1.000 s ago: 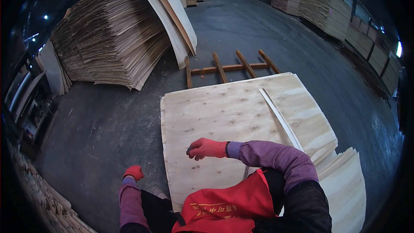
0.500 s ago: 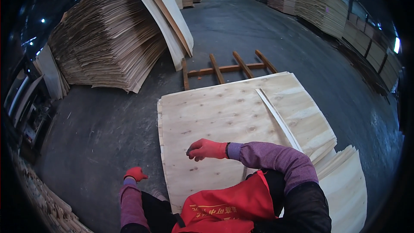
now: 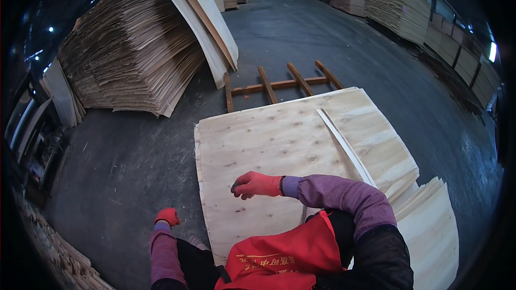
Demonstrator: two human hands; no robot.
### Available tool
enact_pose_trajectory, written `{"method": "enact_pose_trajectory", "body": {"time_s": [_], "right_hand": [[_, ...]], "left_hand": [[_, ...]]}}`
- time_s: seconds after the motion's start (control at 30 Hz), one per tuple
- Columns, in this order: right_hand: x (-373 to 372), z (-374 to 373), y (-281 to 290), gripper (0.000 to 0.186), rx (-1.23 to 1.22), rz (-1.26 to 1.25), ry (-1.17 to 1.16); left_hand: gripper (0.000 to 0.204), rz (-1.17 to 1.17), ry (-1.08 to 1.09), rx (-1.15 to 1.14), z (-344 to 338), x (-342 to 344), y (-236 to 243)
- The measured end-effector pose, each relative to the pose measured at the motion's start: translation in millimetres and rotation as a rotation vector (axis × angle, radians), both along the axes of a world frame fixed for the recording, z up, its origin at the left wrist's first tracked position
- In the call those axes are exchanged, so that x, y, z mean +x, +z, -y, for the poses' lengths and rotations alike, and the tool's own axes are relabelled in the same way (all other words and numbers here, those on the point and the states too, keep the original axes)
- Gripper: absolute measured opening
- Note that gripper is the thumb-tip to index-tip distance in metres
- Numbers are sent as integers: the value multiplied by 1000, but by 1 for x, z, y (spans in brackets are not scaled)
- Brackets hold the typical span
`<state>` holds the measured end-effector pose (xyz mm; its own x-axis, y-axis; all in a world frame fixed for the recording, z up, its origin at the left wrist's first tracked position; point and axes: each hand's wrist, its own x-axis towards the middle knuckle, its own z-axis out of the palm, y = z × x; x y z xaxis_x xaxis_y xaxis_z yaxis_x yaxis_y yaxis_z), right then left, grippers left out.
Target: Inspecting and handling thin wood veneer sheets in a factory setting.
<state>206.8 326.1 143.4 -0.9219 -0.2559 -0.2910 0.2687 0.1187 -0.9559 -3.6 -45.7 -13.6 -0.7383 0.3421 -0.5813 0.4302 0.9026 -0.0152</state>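
My right hand point(image 3: 259, 185), in a red glove, is closed above a broad sheet of pale wood veneer point(image 3: 274, 145) with knots. Something small and dark shows at its fingertips, too small to name. My left hand point(image 3: 167, 216), also red-gloved, is curled into a fist over the grey floor, left of the veneer's edge. No object shows in it. A narrow white veneer strip point(image 3: 346, 147) lies slantwise on the sheet, beyond my right forearm. More veneer sheets point(image 3: 430, 231) fan out at the lower right, beside my right arm.
A wooden slatted frame point(image 3: 279, 84) lies just past the sheet's far edge. At the far left stands a tall, leaning veneer stack point(image 3: 129, 48) with loose boards against it. Further stacks point(image 3: 398, 8) line the right wall. Veneer edges point(image 3: 59, 247) rise at the lower left.
The thumb or finger that stuck out from my left hand is now tucked in. My right hand stays nearly in place above the veneer. The whole view has shifted slightly.
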Motion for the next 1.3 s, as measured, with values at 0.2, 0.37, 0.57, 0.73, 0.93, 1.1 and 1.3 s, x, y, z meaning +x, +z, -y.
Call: {"method": "enact_pose_trajectory", "body": {"time_s": [0.2,0.37,0.57,0.73,0.93,1.1,1.3], "right_hand": [[1,1,1,27,3,1,-2],[-1,1,0,26,-5,9,-8],[-2,2,-3,25,0,6,-1],[-1,1,-3,25,-3,8,3],[-2,2,-4,26,10,26,3],[-2,3,-3,26,-1,14,13],[-2,4,-4,26,3,23,16]], "left_hand": [[16,-143,-83,94,6,-1,-13],[19,-92,-40,119,1,2,-8],[27,-156,-14,143,-5,8,1],[29,-188,-2,135,-8,11,4],[24,-156,-6,130,-5,9,1],[18,-128,27,193,1,8,-1],[18,-147,-17,222,4,5,-6]]}}
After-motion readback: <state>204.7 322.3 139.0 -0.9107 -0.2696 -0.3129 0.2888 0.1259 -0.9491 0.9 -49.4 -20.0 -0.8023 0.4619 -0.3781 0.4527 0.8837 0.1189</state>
